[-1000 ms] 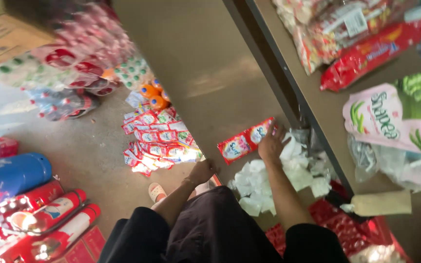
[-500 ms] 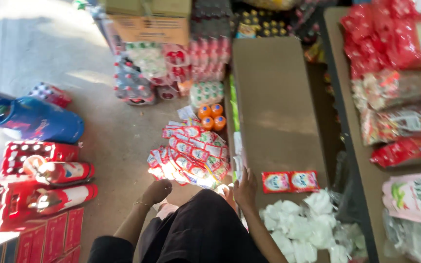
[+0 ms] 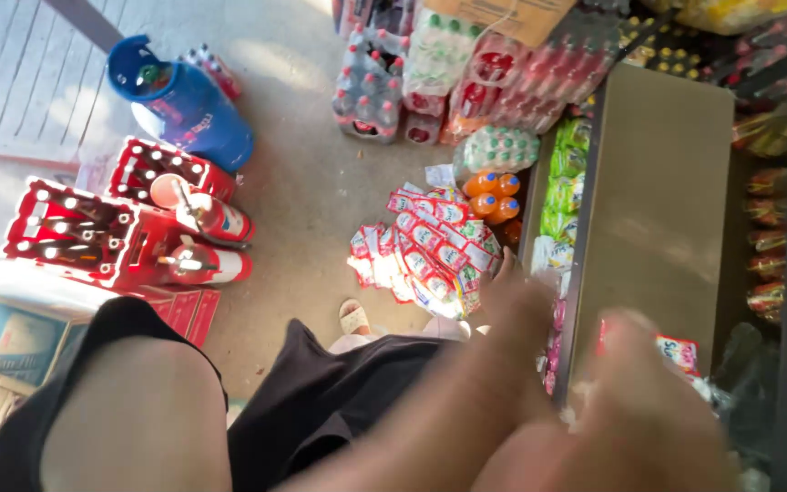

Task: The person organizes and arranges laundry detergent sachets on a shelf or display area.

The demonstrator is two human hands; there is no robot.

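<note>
Both my arms reach forward and are badly blurred. My left hand (image 3: 514,293) hovers at the right edge of a pile of red-and-white sachet strips (image 3: 425,248) lying on the concrete floor. My right hand (image 3: 635,364) is over the near end of a brown shelf top (image 3: 658,182), right beside a small red packet (image 3: 681,353) that lies on it. The blur hides the fingers of both hands, so I cannot say whether either one grips anything. My black shorts (image 3: 321,401) and one sandalled foot (image 3: 354,319) show below.
Two orange drink bottles (image 3: 494,196) and green packets (image 3: 568,178) sit beside the shelf. Shrink-wrapped bottle packs (image 3: 466,82) stand at the back. A blue gas cylinder (image 3: 184,105) and red bottle crates (image 3: 120,228) lie at the left, and a cardboard box (image 3: 2,337) at the lower left.
The view has swung and drawn closer to the shelf. My arms have come up nearer the camera and blurred; the crumpled white plastic is no longer in sight.
</note>
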